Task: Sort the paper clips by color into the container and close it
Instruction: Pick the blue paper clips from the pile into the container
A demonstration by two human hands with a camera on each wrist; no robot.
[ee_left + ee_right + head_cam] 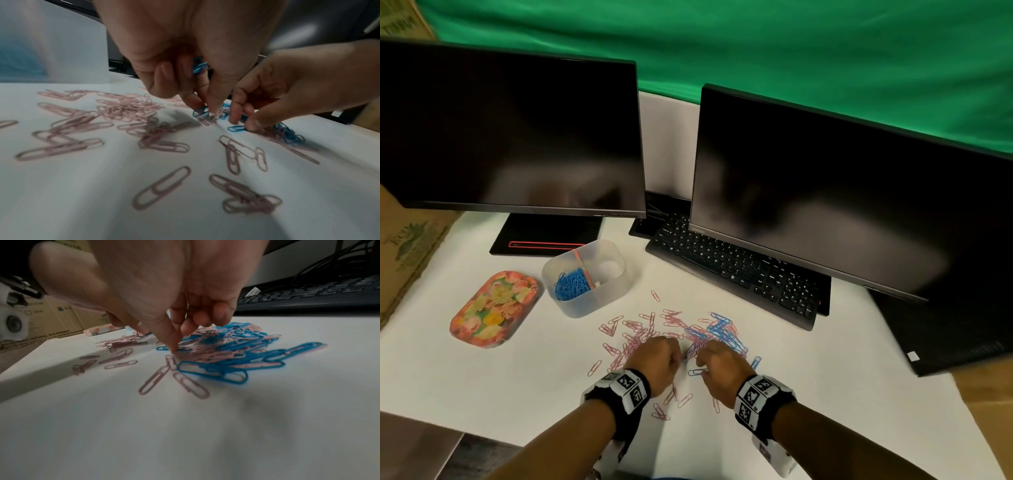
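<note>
Here the mixed pile of pink and blue paper clips (681, 334) lies on the counter (825, 394) near the divided container (585, 274). The left hand (185, 65) pinches blue clips (198, 65); the right hand (174, 305) curls fingers (171, 344) onto the pile, its hold unclear. Tangled pink clips could ride along into the blue side.

I see a white desk (825, 394) with 2 dark monitors (510, 130) on it (both screens off), and a black keyboard (736, 270) lying partly under the right one. A green cloth (756, 41) hangs behind. Cardboard boxes (404, 246) stand at the left edge.
</note>
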